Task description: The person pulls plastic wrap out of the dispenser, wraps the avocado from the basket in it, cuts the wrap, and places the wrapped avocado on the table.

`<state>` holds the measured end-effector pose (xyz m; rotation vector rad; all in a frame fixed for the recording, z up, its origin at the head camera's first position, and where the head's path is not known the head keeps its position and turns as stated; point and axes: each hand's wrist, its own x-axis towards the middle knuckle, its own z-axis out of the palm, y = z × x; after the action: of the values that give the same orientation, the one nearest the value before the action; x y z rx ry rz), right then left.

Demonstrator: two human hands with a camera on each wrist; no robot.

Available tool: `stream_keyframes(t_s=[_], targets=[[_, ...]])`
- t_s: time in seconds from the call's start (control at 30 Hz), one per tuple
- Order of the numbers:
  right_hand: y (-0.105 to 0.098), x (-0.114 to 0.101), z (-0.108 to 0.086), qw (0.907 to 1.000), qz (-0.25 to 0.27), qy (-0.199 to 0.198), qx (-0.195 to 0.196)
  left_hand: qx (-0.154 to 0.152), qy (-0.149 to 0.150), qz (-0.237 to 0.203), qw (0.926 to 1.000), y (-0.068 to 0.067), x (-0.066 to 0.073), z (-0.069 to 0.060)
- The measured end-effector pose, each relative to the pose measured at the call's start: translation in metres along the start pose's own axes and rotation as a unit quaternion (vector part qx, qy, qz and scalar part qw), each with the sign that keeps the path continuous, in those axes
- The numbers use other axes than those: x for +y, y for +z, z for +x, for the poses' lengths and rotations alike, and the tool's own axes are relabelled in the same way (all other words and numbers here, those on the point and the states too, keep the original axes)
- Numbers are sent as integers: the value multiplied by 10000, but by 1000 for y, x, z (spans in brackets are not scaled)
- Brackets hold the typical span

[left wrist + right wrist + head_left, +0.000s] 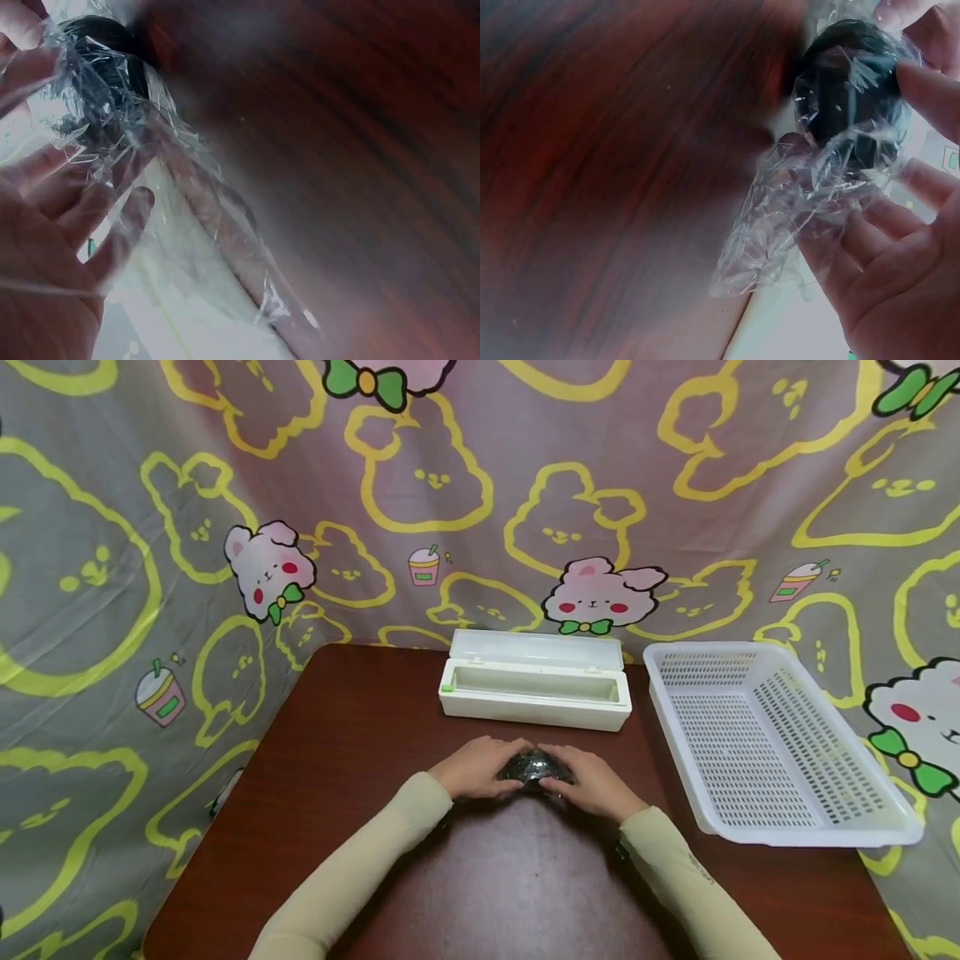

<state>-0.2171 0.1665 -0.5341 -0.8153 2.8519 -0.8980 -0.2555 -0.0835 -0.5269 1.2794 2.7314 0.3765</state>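
Near the middle of the table, a dark, rounded, glossy object (536,766) is wrapped in clear plastic film (746,255). What the dark object is, I cannot tell. My left hand (480,768) holds it from the left side, thumb toward me and fingers on the far side. From the right, my right hand (596,785) holds it in the same way. In the left wrist view, loose film (217,202) trails past the spread fingers. The right wrist view shows the right thumb touching the wrapped dark object (855,97) and crumpled film bunched below it.
Behind the hands stands a long white box (536,714) with its lid raised and a slot along its top. A white perforated plastic basket (693,777) sits at the right side of the brown table (337,718). A patterned cloth (480,518) hangs behind.
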Motion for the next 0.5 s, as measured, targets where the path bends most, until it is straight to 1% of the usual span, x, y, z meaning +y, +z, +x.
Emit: stream_keyframes(t_s=[0.13,0.27,0.37,0.5], targets=[[1,-1,1,9999,-144,2,19,5,-116,19,9999,0,0,2],[2,-3,2,9998,-77,8,194,-39,-224,100,9997,2,1,3],[3,-4,4,9994,79,122,327,-162,-284,117,9994,2,1,4],[2,-4,6,9991,218,285,245,-393,-353,-99,9986,0,1,5]])
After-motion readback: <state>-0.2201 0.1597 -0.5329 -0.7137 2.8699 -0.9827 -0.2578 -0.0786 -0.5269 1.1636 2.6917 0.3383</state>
